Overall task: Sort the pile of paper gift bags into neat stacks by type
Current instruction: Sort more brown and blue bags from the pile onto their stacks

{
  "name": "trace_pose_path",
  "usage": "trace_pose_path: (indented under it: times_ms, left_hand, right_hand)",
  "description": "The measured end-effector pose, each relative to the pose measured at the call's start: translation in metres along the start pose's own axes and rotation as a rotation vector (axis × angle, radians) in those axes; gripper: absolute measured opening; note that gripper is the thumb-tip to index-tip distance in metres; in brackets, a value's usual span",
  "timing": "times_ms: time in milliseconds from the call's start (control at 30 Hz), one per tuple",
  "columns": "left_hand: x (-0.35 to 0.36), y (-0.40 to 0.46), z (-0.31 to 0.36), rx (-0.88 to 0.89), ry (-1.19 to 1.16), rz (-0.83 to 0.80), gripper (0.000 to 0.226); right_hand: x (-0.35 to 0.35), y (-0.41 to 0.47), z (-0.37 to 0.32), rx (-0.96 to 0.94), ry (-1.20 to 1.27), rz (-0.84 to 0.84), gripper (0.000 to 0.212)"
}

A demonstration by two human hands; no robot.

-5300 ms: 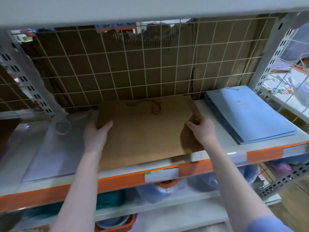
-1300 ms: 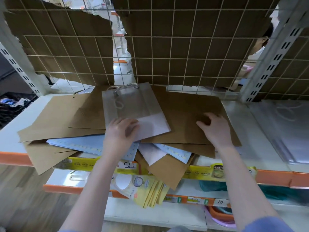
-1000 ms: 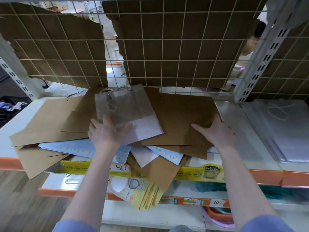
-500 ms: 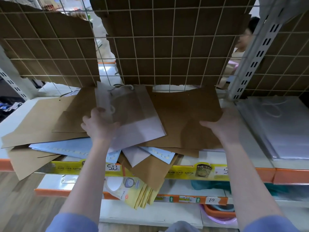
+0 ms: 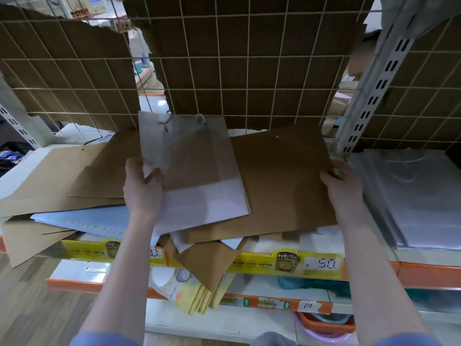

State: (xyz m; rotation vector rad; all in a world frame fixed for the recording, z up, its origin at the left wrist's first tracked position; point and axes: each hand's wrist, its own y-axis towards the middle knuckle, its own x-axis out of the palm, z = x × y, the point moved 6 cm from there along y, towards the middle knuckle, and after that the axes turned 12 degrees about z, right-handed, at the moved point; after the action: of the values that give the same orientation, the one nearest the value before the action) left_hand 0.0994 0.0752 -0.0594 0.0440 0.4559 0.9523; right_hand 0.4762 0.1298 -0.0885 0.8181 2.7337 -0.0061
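The left hand (image 5: 143, 188) pinches the left edge of a translucent frosted bag (image 5: 192, 171), handles toward the shelf's back edge, while the right hand (image 5: 343, 188) grips the smooth brown kraft bag (image 5: 282, 181) beneath it.

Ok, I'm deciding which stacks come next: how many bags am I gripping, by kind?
Translucent white bag, in left hand: 1
Brown kraft bag, in right hand: 1
Total: 2
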Motion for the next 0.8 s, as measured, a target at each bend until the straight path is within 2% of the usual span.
trace_pose_path:
  times_ms: [133,233,367,433,600,800]
  left_hand:
    - [-0.001,-0.006,0.004,-0.02,-0.09,0.033,0.022]
    - [0.0,-0.011,0.006,-0.042,-0.148,0.03,0.037]
    - [-0.003,-0.021,0.011,-0.011,-0.14,0.053,0.028]
    - [-0.006,-0.029,0.014,-0.005,-0.19,0.048,0.031]
    - [-0.021,-0.058,0.027,0.003,-0.324,0.029,0.039]
    - [-0.033,-0.103,0.028,-0.015,-0.375,-0.047,0.044]
  right_hand:
    - [-0.012,0.009,-0.003,-0.005,0.031,0.024,0.03]
    - [-0.024,0.015,-0.007,-0.041,0.015,0.043,0.032]
    - [-0.044,0.015,-0.007,-0.044,0.024,0.078,0.034]
    - [-0.057,0.011,-0.01,-0.094,-0.003,0.089,0.035]
    - [-0.103,-0.005,-0.006,-0.082,-0.004,0.158,0.039]
    - [-0.167,-0.035,-0.004,-0.087,-0.023,0.244,0.039]
